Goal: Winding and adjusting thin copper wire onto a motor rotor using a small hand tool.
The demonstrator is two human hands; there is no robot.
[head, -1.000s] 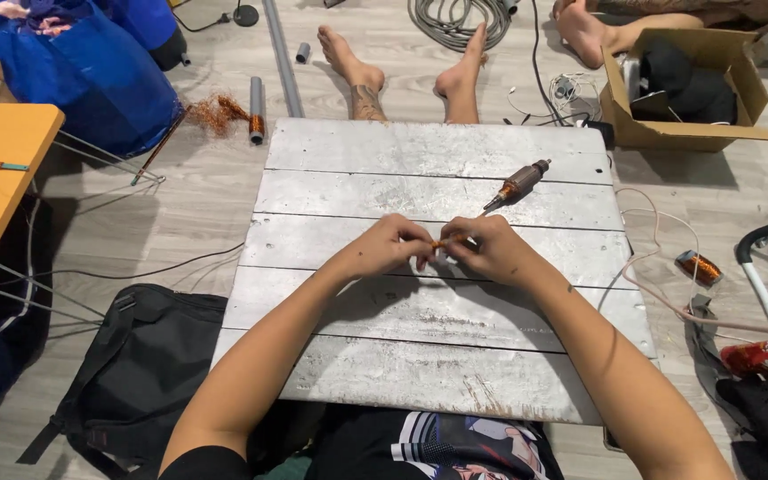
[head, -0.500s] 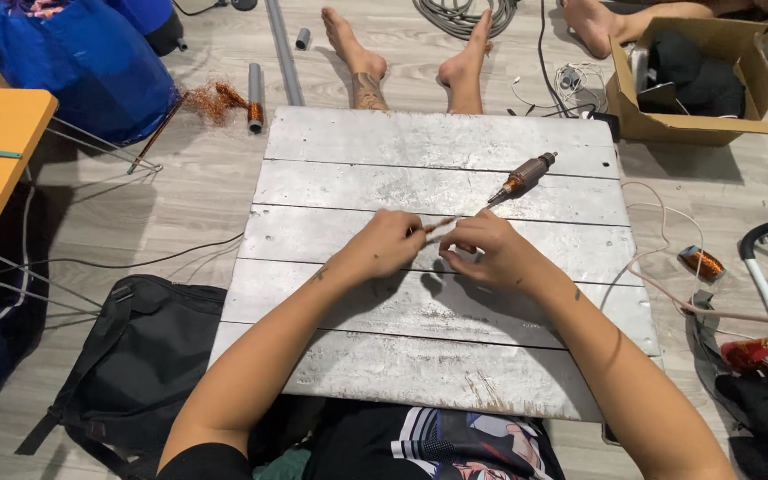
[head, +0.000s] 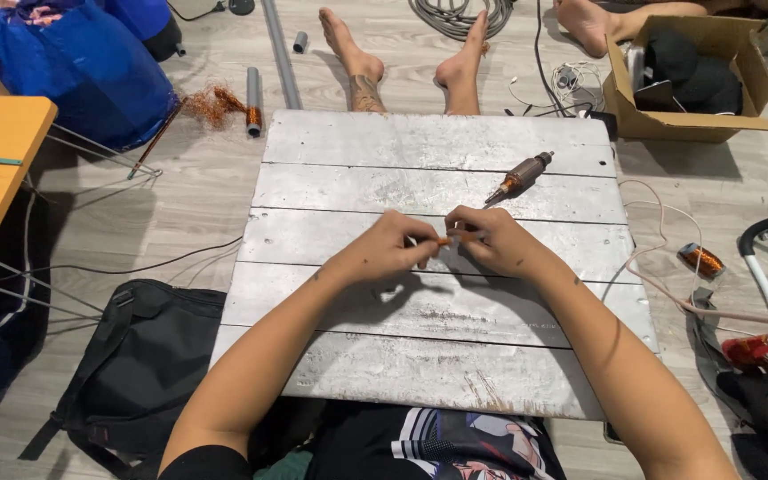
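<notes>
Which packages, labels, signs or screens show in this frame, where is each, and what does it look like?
Cardboard box: on the floor beyond the board's far right corner, open, brown, rectangular, with dark items inside.
Blue bag: on the floor at the far left, bulging, bright blue.
Black bag: on the floor beside the board's near left corner, flat, with straps.
No labels, signs or screens can be made out.
</notes>
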